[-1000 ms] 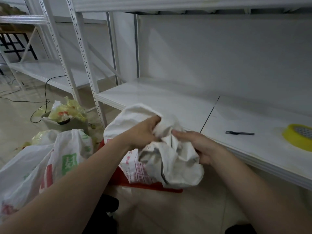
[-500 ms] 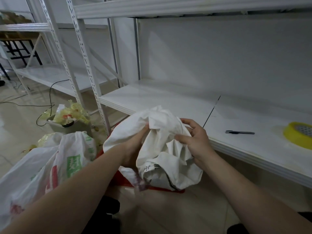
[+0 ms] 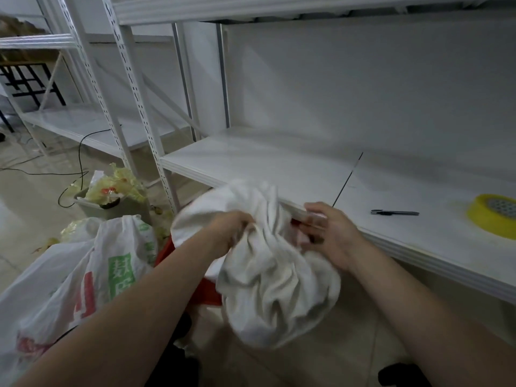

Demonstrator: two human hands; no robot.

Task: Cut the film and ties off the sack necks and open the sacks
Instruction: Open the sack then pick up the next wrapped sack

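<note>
A crumpled white woven sack (image 3: 268, 289) hangs in front of me, above a red object (image 3: 203, 294) on the floor. My left hand (image 3: 231, 233) grips a bunch of its cloth at the upper left. My right hand (image 3: 329, 233) holds the sack's folded edge on the right, fingers curled round it. A second white sack (image 3: 69, 280) with green and red print slumps at the lower left. A dark cutter (image 3: 395, 212) lies on the white shelf (image 3: 279, 166), apart from both hands.
A yellow tape roll (image 3: 492, 215) lies on the shelf at the far right. A grey bin (image 3: 111, 203) stuffed with yellow film stands on the floor at left, by a slotted shelf post (image 3: 145, 107). A black cable (image 3: 81, 152) trails over the floor.
The sack has been turned and lowered in my hands; the printed side no longer shows. My left hand has moved from under the folds to grip the top.
</note>
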